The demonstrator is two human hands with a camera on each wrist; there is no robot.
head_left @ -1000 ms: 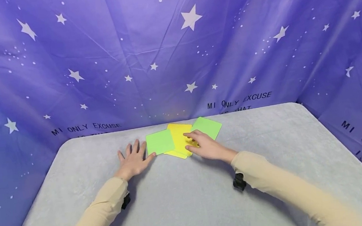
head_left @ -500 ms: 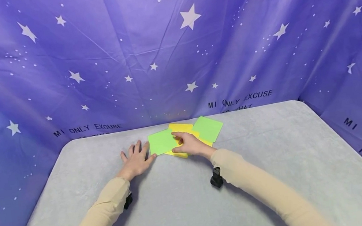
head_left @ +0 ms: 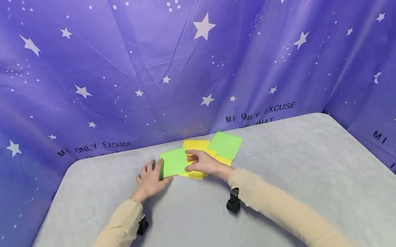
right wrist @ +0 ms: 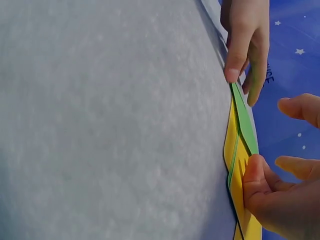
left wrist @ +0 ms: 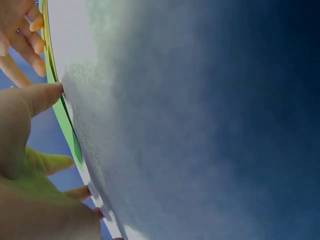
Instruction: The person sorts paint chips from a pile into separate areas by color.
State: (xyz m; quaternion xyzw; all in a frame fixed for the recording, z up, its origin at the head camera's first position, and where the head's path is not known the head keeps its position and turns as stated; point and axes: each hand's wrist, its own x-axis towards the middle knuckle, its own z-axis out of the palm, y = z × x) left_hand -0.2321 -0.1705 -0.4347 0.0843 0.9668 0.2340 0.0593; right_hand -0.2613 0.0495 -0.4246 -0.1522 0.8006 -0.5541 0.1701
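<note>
Green card [head_left: 173,163] on grey tabletop [head_left: 191,229], yellow cards [head_left: 195,144] under its right side, second green card [head_left: 226,145] farther right of it, left hand [head_left: 151,181] fanned at its left edge, right hand [head_left: 205,163] loosely curved at its right edge, thumb and forefinger apart, neither gripping.

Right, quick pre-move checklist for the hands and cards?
1. Left hand at the left end of the left green card: ok.
2. Right hand at that card's right end: ok.
3. Firm right-hand pinch on it: cannot tell.
4. Yellow cards squared up under it: not ok, they stick out to the right.
5. Far-right green card clear of both hands: ok.
6. Full card count: cannot tell, they overlap.
</note>
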